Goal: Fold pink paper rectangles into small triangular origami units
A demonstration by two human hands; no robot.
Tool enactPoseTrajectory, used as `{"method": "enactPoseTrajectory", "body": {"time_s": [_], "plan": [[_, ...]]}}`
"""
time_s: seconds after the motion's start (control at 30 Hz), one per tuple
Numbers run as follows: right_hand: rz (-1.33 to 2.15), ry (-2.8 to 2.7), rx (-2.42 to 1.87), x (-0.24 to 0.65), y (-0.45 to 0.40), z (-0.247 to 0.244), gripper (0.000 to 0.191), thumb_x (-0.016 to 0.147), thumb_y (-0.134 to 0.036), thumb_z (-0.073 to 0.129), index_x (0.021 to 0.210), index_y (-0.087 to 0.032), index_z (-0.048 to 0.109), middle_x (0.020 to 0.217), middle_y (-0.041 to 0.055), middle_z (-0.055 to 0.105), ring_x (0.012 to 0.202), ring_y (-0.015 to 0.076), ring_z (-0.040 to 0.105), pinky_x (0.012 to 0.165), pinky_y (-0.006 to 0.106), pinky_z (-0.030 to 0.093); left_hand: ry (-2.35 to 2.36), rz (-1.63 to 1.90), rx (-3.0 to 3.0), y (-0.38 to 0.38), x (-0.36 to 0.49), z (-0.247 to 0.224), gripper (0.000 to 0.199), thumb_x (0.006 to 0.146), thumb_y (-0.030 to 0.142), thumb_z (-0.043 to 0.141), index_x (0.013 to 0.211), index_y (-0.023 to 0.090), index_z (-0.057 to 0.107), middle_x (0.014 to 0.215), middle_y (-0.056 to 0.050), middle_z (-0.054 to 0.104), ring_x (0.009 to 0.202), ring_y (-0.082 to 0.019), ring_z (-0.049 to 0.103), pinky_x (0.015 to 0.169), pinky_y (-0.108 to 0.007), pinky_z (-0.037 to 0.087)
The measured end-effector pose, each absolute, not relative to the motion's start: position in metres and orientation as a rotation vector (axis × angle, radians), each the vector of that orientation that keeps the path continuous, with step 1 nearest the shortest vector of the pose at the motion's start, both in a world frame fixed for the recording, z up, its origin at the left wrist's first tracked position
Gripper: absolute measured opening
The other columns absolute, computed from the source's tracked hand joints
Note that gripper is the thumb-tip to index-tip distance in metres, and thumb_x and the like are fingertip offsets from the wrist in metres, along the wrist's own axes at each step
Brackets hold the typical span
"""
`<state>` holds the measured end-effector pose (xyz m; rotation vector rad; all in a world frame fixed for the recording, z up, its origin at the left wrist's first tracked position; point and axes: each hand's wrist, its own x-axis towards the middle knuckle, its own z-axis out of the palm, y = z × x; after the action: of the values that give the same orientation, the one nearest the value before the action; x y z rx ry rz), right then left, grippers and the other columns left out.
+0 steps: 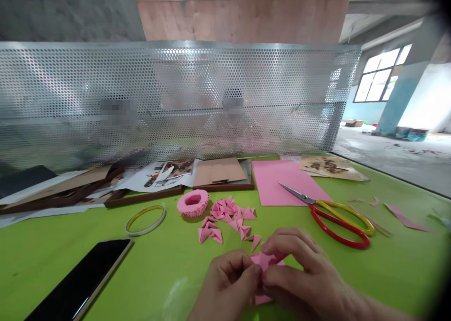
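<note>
Green worktop (pixel 165 283) open as a wide lane left of the left hand (pixel 227 283), running up to the black smartphone (pixel 81 278); a hand could pass there. Right hand (pixel 303 274) close against the left around a pink paper piece (pixel 268 260), so no way between them. Straight ahead, folded pink paper triangles (pixel 229 217) obstruct, nearest just beside the right hand. To the right, red-and-yellow scissors (pixel 340 222) bar the way; green gap beyond their handles before pink paper offcuts (pixel 405 217). Passage between the pink paper ring (pixel 193 203) and plastic hoop (pixel 145 220) narrow. Perforated metal screen (pixel 176 95) closes the far side, behind stacked papers (pixel 176 168) and wooden frames (pixel 144 196).
</note>
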<state>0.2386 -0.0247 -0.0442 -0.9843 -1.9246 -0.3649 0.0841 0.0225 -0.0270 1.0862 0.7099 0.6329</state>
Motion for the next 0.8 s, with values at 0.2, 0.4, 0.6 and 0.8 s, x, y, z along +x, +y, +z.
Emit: {"method": "enactPoseTrajectory", "body": {"time_s": [0.2,0.4,0.6,0.8], "plan": [[-0.331,-1.926,-1.007,0.241,-0.027,-0.039,0.021,0.091,-0.029,0.048,0.077,-0.021,0.061,0.09,0.0037,0.061,0.088,0.0176,0.053,0.074,0.028,0.044,0.71,0.655,1.153,0.024,0.082,-0.032,0.031,0.062,0.04,0.073,0.054,0.013,0.062,0.049,0.002,0.054,0.049,-0.01,0.045,0.051,-0.022,0.033],[-0.093,-2.047,-1.05,0.241,-0.031,-0.026,0.013,0.089,-0.022,0.049,0.082,-0.017,0.059,0.091,0.0072,0.06,0.087,0.0191,0.054,0.074,0.03,0.046,0.765,0.658,1.309,0.022,0.082,-0.024,0.032,0.064,0.041,0.07,0.051,0.014,0.057,0.049,0.003,0.051,0.05,-0.01,0.042,0.051,-0.022,0.032],[0.107,-1.91,-1.02,0.241,-0.027,-0.034,0.016,0.086,-0.029,0.054,0.074,-0.02,0.058,0.085,0.0038,0.057,0.081,0.0175,0.057,0.07,0.029,0.047,0.692,0.656,1.305,0.018,0.084,-0.02,0.029,0.067,0.035,0.068,0.051,0.015,0.054,0.05,0.005,0.047,0.051,-0.01,0.042,0.052,-0.021,0.034],[0.453,-1.581,-1.105,0.24,-0.028,-0.037,0.028,0.07,-0.027,0.073,0.094,-0.021,0.059,0.096,0.0038,0.058,0.088,0.0179,0.056,0.075,0.027,0.046,0.64,0.629,1.434,0.02,0.08,-0.018,0.028,0.075,0.034,0.06,0.054,0.017,0.052,0.056,0.004,0.047,0.055,-0.012,0.043,0.054,-0.022,0.034]]}}
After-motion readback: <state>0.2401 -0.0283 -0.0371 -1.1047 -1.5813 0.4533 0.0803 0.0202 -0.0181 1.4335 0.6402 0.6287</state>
